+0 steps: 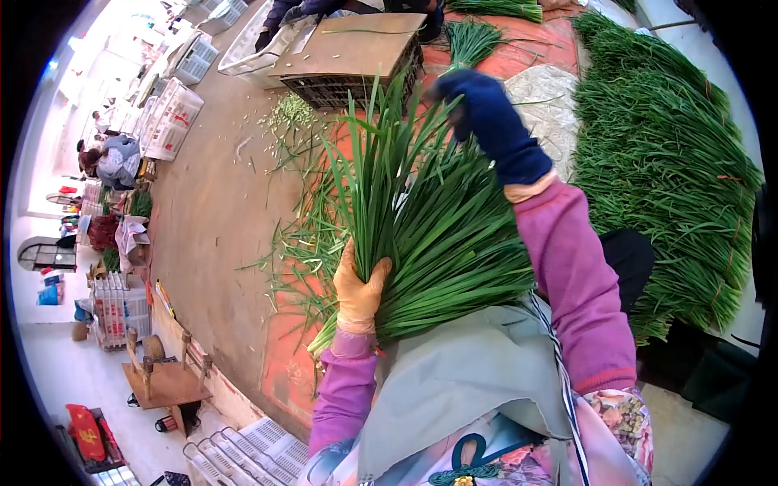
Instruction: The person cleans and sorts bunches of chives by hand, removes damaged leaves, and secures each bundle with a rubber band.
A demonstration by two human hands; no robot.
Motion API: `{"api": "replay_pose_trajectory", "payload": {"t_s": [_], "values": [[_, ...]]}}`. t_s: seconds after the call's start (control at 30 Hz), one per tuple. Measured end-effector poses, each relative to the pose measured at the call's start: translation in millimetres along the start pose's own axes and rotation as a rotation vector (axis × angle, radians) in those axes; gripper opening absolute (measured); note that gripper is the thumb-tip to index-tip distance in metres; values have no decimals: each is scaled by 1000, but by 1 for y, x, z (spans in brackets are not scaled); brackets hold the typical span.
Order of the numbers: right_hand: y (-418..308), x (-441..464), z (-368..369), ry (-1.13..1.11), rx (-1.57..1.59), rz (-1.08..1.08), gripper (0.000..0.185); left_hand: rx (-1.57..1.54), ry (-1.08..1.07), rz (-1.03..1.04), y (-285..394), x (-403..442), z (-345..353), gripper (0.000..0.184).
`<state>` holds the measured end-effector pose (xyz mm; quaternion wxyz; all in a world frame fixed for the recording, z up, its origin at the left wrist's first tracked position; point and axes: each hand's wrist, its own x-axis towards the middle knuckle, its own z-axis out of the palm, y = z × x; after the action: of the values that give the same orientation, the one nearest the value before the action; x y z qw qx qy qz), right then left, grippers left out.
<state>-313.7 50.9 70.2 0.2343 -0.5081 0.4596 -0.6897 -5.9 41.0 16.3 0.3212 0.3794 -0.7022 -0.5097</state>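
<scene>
My left hand (361,290), in a tan rubber glove, is wrapped round a loose bunch of garlic chives (421,219). The long flat green leaves fan up and to the right across my lap, and their pale stem ends (322,336) stick out below the hand at the left. My right hand (484,113), in a dark blue knit glove over a tan one, is raised beside the upper leaf tips. Its fingers are curled and blurred, so whether it grips a leaf is unclear. A grey apron (462,377) lies under the bunch.
A large pile of tied chive bundles (664,162) lies at the right. Ahead, a brown board (348,49) tops a black crate, with another person's gloved hand (263,40) by a white tub (243,61). Trimmed leaves (304,235) litter the floor. White baskets (247,454) stand lower left.
</scene>
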Motion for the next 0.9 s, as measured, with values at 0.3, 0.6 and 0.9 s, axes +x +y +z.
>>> {"api": "replay_pose_trajectory", "payload": {"t_s": [0.3,0.6,0.9], "values": [[-62,-26,49,-29,-804,-40,57,95,1,89,-9,1,2,53],[-33,-7,-17,216,-929,-334,18,-1,-40,79,-11,2,-3,63],[-81,-108,-71,414,-387,261,24,705,-277,271,25,-13,-17,127]]}}
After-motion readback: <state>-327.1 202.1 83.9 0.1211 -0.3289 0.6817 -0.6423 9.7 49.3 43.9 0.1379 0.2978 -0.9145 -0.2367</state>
